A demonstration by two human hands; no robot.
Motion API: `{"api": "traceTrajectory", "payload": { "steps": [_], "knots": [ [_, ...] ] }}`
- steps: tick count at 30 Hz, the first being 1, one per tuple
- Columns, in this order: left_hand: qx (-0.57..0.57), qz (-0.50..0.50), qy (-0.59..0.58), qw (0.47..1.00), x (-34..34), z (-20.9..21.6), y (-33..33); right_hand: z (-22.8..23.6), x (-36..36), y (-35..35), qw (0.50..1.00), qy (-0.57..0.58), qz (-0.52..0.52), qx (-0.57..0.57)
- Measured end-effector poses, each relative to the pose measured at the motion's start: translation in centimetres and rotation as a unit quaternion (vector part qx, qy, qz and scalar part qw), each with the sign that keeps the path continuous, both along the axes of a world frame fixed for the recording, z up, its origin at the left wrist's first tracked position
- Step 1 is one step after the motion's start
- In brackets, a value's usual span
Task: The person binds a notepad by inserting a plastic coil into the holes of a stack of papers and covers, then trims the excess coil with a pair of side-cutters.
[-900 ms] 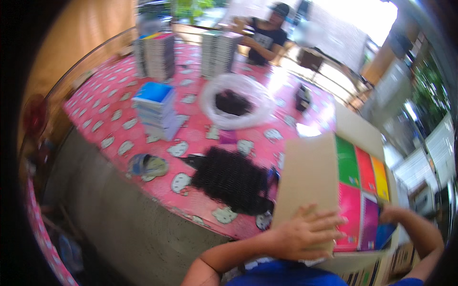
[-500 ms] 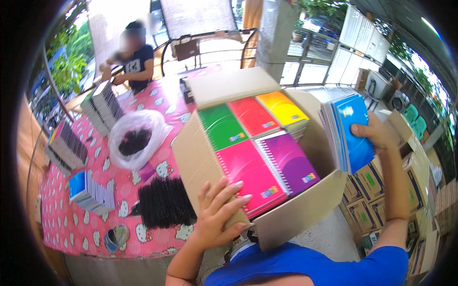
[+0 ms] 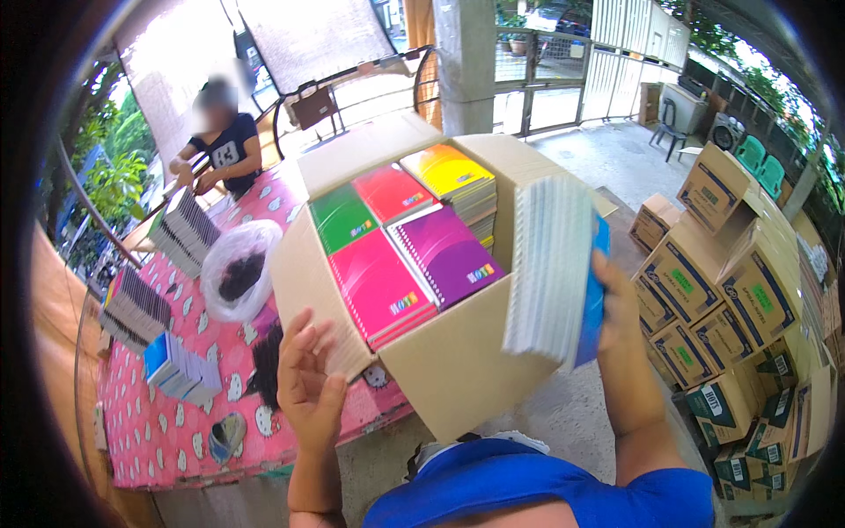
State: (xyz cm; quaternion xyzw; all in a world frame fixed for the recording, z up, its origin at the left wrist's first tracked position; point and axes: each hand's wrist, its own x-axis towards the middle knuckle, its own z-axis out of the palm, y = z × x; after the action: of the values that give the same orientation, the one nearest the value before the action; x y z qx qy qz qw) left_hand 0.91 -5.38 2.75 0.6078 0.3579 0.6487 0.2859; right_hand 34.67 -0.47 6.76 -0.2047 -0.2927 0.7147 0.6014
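My right hand [image 3: 619, 304] grips a thick stack of blue spiral notebooks [image 3: 550, 273], held upright with its page edges and coils turned to the left, above the right side of an open cardboard box [image 3: 458, 370]. Inside the box lie piles of notebooks: green [image 3: 341, 218], red [image 3: 393, 191] and yellow [image 3: 447, 170] at the far side, pink [image 3: 377, 286] and purple [image 3: 447, 255] nearer. The space at the box's right is hidden by the held stack. By the near left corner, my left hand [image 3: 310, 374] is raised with its fingers apart, holding nothing.
On the pink patterned tablecloth [image 3: 189, 431] stand a plastic bag of black pieces [image 3: 242, 273], black coils [image 3: 266, 361], a blue-topped notebook stack [image 3: 180, 365] and taller stacks [image 3: 183, 231]. A person [image 3: 229, 150] works at the far left. Cartons [image 3: 682, 273] are piled at the right.
The blue notebooks have swung left toward the box, turning so their page edges show. My left hand has come off the pink notebooks and box edge. The view has shifted right.
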Motion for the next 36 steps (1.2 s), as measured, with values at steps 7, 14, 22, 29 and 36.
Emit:
{"api": "traceTrajectory", "payload": {
  "steps": [7,14,22,29,36],
  "knots": [
    [-0.27,-0.295,-0.129,0.907,7.9,3.7,-9.3,-1.2,-5.5,-9.4,0.985,-0.144,0.093,0.0],
    [-0.298,-0.113,-0.203,0.926,8.8,-1.9,-17.0,-6.8,-7.2,-15.1,0.937,-0.313,0.151,0.038],
    [-0.32,0.012,-0.263,0.91,5.2,-4.4,-24.2,-9.3,-12.2,-19.3,0.944,-0.276,0.179,-0.017],
    [-0.298,0.093,-0.35,0.883,-2.3,-5.9,-29.2,-9.9,-22.0,-21.5,0.925,-0.262,0.272,-0.024],
    [-0.245,0.222,-0.369,0.868,-13.1,-7.6,-35.5,-11.5,-35.7,-26.0,0.893,-0.259,0.368,0.003]
  ]
}}
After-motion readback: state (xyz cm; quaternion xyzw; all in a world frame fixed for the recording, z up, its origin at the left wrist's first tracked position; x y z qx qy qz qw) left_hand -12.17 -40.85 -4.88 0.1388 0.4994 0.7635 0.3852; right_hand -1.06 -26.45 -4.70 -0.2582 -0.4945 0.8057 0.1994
